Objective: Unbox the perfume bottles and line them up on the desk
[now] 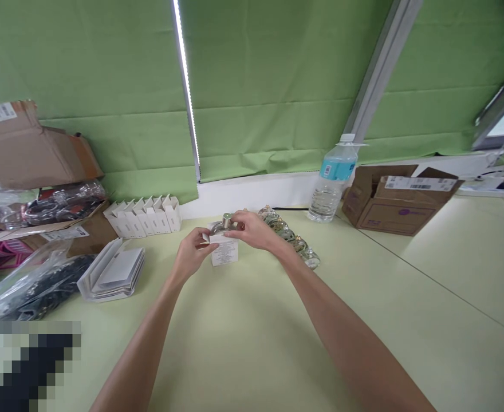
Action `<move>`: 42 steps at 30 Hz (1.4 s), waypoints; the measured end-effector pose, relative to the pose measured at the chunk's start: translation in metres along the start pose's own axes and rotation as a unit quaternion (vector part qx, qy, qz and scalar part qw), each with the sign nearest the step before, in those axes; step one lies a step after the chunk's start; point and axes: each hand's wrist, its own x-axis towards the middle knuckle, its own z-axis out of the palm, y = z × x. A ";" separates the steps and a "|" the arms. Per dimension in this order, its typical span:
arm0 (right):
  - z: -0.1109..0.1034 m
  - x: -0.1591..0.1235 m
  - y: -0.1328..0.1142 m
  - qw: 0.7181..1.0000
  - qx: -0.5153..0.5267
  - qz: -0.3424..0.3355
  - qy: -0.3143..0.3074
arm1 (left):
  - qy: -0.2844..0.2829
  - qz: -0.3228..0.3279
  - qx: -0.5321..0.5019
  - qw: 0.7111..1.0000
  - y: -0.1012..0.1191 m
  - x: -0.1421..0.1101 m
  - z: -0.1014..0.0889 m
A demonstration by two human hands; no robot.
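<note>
A small white carton [225, 253] with printing on its front stands upright on the table. My left hand [192, 252] is closed on the carton's upper left edge, thumb across the front. Above the carton's top is a glass bottle with a shiny metallic cap [226, 220]; its lower part is hidden by the carton and my fingers. Fingers and thumb of my right hand [255, 230] pinch the bottle from the right. Beyond my right wrist, several similar glass bottles [287, 233] with gold-coloured tops stand in a slanting row.
Several white cartons [144, 217] with raised flaps line the back left. Flattened white cartons [117, 274] lie stacked nearer. Farther left are a plastic-wrapped dark bundle [50, 286] and cardboard boxes [41, 149]. A large water bottle [331, 180] and an open cardboard box [400, 206] stand back right.
</note>
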 end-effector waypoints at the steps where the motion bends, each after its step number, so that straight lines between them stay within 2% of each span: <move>1: 0.000 0.000 -0.001 1.000 -0.005 0.001 -0.011 | -0.003 -0.002 0.002 1.000 0.000 0.000 0.000; 7: 0.004 0.000 -0.005 0.997 -0.019 -0.017 -0.071 | -0.002 0.011 0.018 1.000 0.003 -0.001 0.002; 16: 0.009 0.001 -0.013 0.993 -0.100 -0.030 -0.063 | 0.017 0.017 0.025 0.999 0.001 -0.002 0.004; 22: 0.025 0.001 -0.029 0.982 -0.181 0.045 0.011 | 0.017 0.036 0.057 0.998 0.001 -0.002 0.006; 29: 0.036 0.002 -0.036 0.965 -0.256 0.061 -0.008 | 0.004 0.042 0.056 0.998 0.000 -0.002 0.006; 36: 0.047 0.001 -0.043 0.956 -0.290 0.043 -0.010 | -0.025 0.058 0.038 0.997 0.002 -0.003 0.006; 42: 0.043 0.001 -0.043 0.956 -0.290 0.036 -0.020 | -0.040 0.051 0.030 0.997 0.005 -0.003 0.005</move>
